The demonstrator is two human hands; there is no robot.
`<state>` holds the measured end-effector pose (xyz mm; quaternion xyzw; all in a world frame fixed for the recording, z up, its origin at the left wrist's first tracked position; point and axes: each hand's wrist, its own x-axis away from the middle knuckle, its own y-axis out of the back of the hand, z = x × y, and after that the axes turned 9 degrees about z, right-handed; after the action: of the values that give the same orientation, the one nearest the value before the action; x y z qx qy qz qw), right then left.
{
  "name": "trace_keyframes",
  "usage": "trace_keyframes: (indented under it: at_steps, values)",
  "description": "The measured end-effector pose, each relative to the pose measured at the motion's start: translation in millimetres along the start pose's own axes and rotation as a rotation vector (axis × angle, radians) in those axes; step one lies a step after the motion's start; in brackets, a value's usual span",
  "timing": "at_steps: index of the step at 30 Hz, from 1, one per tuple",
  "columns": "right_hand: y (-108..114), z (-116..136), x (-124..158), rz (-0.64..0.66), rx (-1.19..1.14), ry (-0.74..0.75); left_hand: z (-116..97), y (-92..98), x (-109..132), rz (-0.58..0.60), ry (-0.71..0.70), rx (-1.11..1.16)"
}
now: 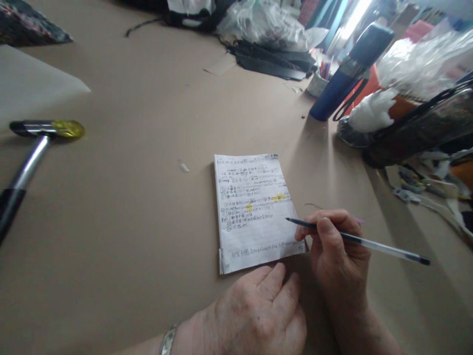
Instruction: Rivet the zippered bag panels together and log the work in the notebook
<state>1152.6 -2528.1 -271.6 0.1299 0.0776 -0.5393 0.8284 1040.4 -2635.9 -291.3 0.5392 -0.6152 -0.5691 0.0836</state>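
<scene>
A small sheet or pad of lined paper (pixel 254 236) lies on the table, covered in handwriting with a few yellow highlighted spots. Between the thumb and fingers of my right hand (pixel 340 251) is a ballpoint pen (pixel 384 246) with a clear barrel and dark ends. Its tip hovers at or just over the lower right part of the page; contact cannot be made out. My left hand (pixel 258 305) rests at the bottom edge of the paper, back upward, fingers curled in and pressed together. The undersides of its fingers are hidden, and nothing shows in them.
A small hammer (pixel 46 129) with a yellow-tipped head lies at left by a white sheet (pixel 33 81). Toward the back right stand a blue bottle (pixel 347 74) and a pen cup (pixel 318 83). Plastic bags (pixel 262 24) and dark flat pieces (pixel 273 59) crowd the far edge.
</scene>
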Motion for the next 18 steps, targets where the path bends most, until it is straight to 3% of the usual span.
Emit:
trace_keyframes:
  at_steps: [18]
  values:
    - [-0.2, 4.4, 2.0, 0.029, 0.009, -0.048, -0.2, -5.3, 1.0, 0.035, 0.058, -0.020]
